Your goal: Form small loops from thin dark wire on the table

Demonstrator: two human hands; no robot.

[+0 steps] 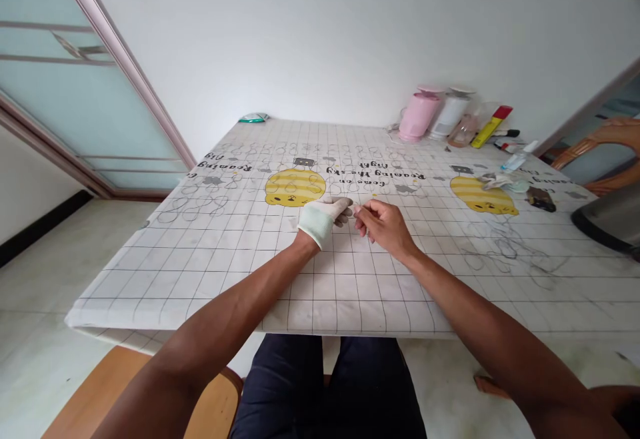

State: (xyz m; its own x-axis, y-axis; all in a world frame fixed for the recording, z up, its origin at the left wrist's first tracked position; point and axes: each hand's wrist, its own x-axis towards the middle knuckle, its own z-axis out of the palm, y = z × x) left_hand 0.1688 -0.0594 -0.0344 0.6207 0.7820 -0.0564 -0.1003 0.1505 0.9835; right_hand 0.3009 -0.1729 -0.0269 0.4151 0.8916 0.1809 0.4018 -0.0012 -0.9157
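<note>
My left hand (pixel 327 216) wears a pale glove with a light green cuff. Its fingers are pressed together over the middle of the table, and whatever they pinch is too small to name. Bare and closed, my right hand (pixel 381 221) nearly meets the left fingertips, its thumb and forefinger pinched on something too thin to make out. Under both hands lies a white checked tablecloth (pixel 320 292) with printed yellow bears. Several thin dark loops (pixel 193 206) are spread on the cloth at the left and along the back. A loose tangle of thin strands (pixel 507 246) lies at the right.
At the back right stand a pink container (pixel 420 116), a white container (pixel 451 116), a clear bottle (pixel 464 130) and a yellow-red box (pixel 491 127). Nearer are a crumpled glove (pixel 510 182), a small dark object (pixel 541 199) and a grey metallic object (pixel 613 216). A green packet (pixel 253 118) sits back left.
</note>
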